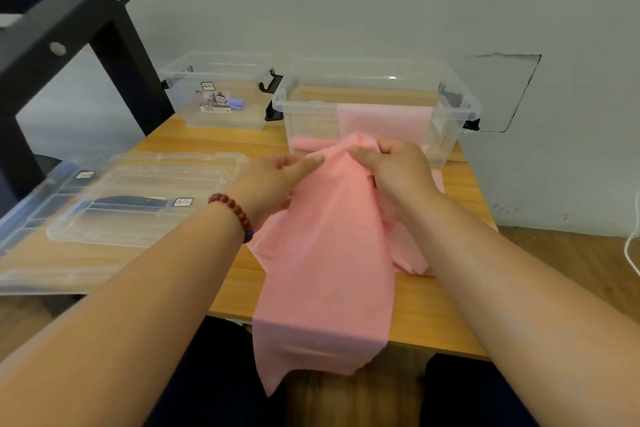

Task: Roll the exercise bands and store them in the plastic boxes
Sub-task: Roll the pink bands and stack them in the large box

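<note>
A long pink exercise band [325,263] lies along the wooden table [450,315] and hangs over its near edge. My left hand [277,180] pinches the band's far end from the left, and my right hand [394,166] grips the bunched far end from the right. Just behind my hands stands a clear plastic box [460,104] with more pink band draped over its front wall and a pink roll low inside. A second clear box [180,94] at the back left holds a small purple-blue roll [236,103].
Two clear lids [145,198] lie stacked on the table's left side. A black metal frame [76,31] rises at the far left. A grey wall runs close behind the boxes. A white cable [632,246] hangs at the right edge.
</note>
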